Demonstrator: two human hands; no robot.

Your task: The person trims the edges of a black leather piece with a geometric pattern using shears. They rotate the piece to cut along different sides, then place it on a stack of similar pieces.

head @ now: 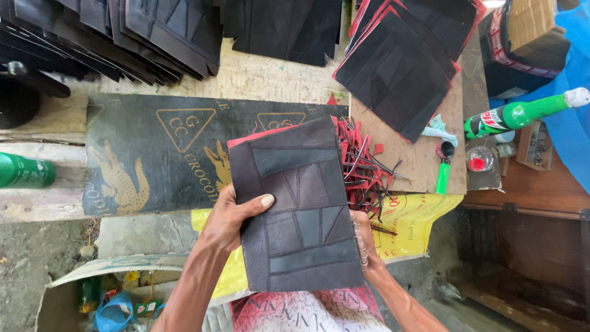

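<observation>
Two hands hold one stitched panel at the middle of the view. The patchwork panel [298, 209] is dark leather-like material, sewn from grey, black and brownish pieces, with a sliver of red backing showing along its top edge. It is lifted clear of the bench and tilted a little, its top corner leaning toward 1 o'clock.

The left hand [230, 218] grips the panel's 9 o'clock edge, thumb pressed flat on the face and fingers hidden behind. The right hand [364, 237] clamps the 3 o'clock edge, with only curled fingertips showing round it. The hands are apart, one at each side, and both are closed on the same piece.

By the look of it, the step in hand is a check of the sewn face – the panel is held flat toward the camera and touches nothing else. Any further handling calls for keeping both edges pinched so the limp sheet does not fold.

Beneath it lies a black mat [153, 154] with gold printed emblems. At 2 o'clock from the panel, just beside it, is a heap of red and black offcuts [362, 160] on a brown board [424, 166]. Stacks of finished panels [153, 31] fan out at 11 o'clock, and a second stack with red backing [399, 67] sits at 1 o'clock. A green bottle [522, 114] lies at 3 o'clock, well apart – another green bottle [24, 171] is at 9 o'clock. A yellow sack [412, 221] hangs over the bench edge just behind the right hand.
</observation>
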